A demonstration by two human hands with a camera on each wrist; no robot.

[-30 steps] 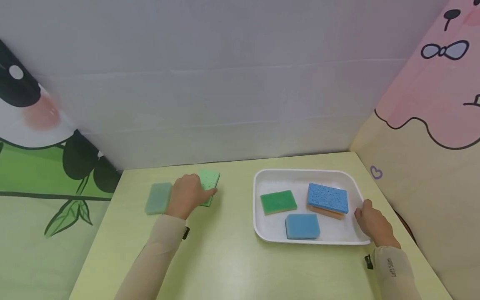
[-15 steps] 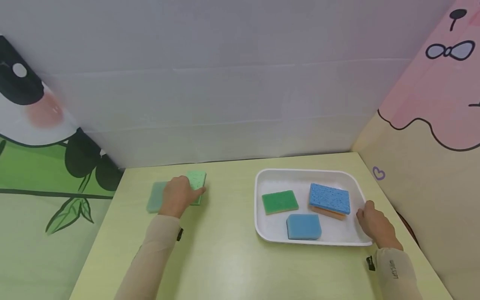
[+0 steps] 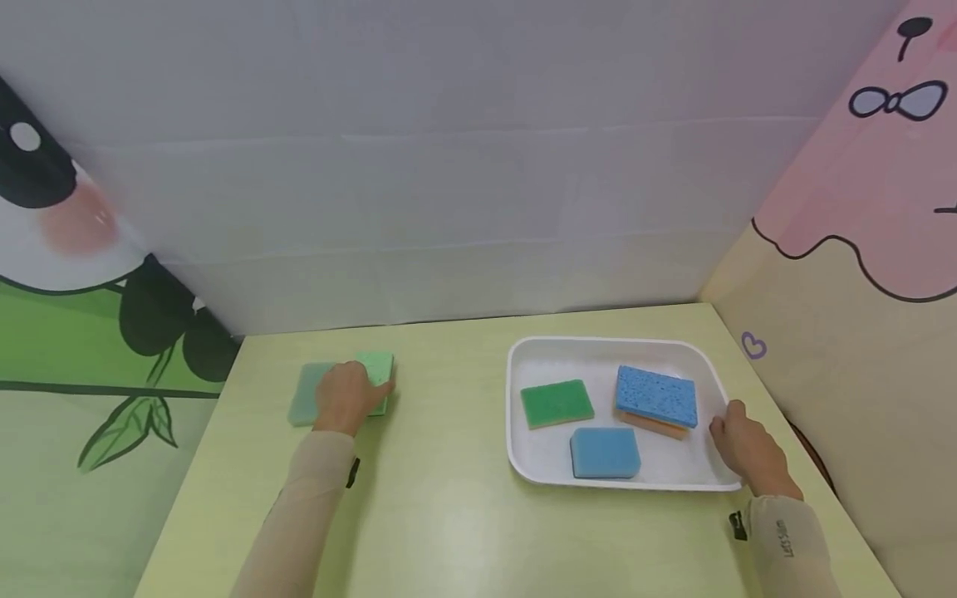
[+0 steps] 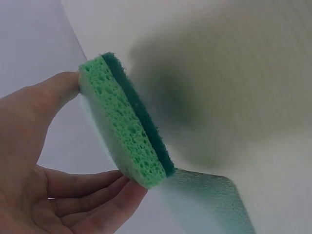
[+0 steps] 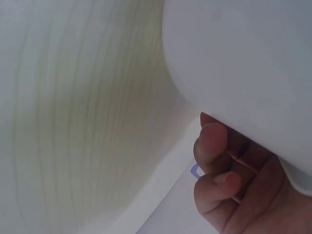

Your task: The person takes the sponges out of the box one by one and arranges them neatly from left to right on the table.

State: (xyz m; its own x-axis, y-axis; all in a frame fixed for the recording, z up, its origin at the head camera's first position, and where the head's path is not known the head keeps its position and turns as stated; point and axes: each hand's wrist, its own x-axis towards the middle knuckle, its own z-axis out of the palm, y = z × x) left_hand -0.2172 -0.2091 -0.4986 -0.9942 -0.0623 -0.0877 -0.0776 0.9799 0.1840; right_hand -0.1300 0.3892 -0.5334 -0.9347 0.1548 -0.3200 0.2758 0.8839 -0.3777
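My left hand (image 3: 345, 400) pinches a light green sponge (image 3: 378, 368) by its edges, thumb on one side and fingertips on the other. In the left wrist view this sponge (image 4: 122, 119) is porous, with a dark green scouring layer facing the table. Partly hidden beside the hand lies a second, blue-green sponge (image 3: 302, 394) on the table. My right hand (image 3: 751, 448) grips the right rim of a white tray (image 3: 553, 351); in the right wrist view its curled fingers (image 5: 214, 141) lie along the underside of the rim.
Inside the tray are a green sponge (image 3: 557, 403), a plain blue sponge (image 3: 605, 453) and a porous blue sponge (image 3: 656, 394) resting on an orange one (image 3: 649, 423). The pale yellow table (image 3: 456, 515) meets a grey-white wall (image 3: 463, 208) behind and a decorated wall (image 3: 860, 374) at right.
My left hand has moved left with the light green sponge, toward and partly over the blue-green sponge on the table. My right hand keeps its grip on the tray.
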